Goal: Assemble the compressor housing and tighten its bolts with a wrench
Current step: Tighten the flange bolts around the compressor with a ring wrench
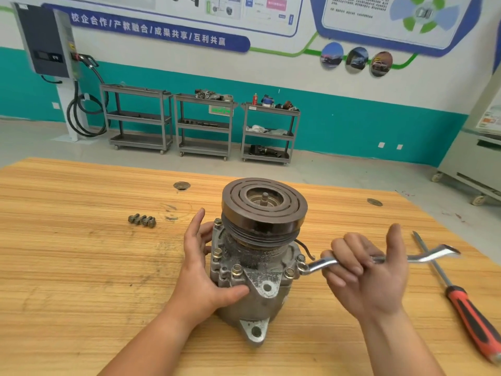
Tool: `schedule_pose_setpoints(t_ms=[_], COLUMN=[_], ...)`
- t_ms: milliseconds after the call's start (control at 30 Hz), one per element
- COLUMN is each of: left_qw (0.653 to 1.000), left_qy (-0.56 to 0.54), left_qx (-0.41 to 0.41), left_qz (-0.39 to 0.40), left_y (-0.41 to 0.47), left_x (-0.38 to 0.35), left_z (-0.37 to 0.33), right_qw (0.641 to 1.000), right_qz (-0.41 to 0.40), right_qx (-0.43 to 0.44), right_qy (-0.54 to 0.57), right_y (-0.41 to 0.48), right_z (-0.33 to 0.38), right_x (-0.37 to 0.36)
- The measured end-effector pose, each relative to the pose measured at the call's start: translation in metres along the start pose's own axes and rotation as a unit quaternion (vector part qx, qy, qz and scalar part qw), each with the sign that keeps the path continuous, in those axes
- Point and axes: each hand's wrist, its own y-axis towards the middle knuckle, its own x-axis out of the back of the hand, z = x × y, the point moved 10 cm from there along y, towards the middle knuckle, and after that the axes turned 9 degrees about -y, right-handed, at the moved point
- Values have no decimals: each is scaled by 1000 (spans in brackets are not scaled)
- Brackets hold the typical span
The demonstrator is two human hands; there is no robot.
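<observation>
Bolts, spare, lie in a small cluster on the table, well left of the work and apart from both hands. Judged: parked there for later fitting.

Left hand: your palm is against the left side of the compressor. Fingers are straight and spread up its flank, and the thumb lies across the front below the flange. Nothing is pinched; you press rather than clasp. Judged purpose: to brace the body so it does not turn under wrench torque.

Compressor stands upright at table centre, between your hands, with the pulley on top and the mounting lugs toward you. Flange bolts sit in their holes round the housing; how tight, cannot tell.

Wrench: the ring end is on the flange bolt at the housing's right edge, and the shank runs right, roughly level.

Right hand: four fingers are curled round the shank at mid-length, with the thumb raised off the tool. You grip out from the ring end, which should give leverage. The far offset end sticks out free past your hand. The housing does not touch these fingers; only the wrench bridges the gap.

Screwdriver, with a red-and-black handle, lies on the table at far right, untouched.

Step in hand, by judgement: tightening the right-edge bolt.
</observation>
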Motion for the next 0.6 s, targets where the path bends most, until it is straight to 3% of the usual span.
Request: schedule_pose_setpoints(t_ms=[67, 200, 300, 433, 533, 600], left_qw=[1000, 1000, 1000, 1000, 1000, 1000], left_qy=[-1, -1, -4, -11, -11, -5], left_qx=[0, 6, 10, 9, 7, 2], left_qz=[-1, 2, 2, -1, -1, -1], left_y=[0, 0, 0, 1, 1, 1], left_x=[1, 1, 2, 1, 1, 2], left_z=[0, 2, 3, 1, 1, 1], right_qw=[997, 986, 972, 958, 958, 966], right_qz=[49, 108, 146, 192, 192, 139], right_qx=[-28, -123, -182, -208, -203, -215], right_qy=[45, -22, -3, 45, 62, 28], right_y=[15, 32, 35, 31, 29, 34], right_z=[-7, -26, -32, -34, -33, -39], right_x=[-7, -12, -21, -27, -25, -16])
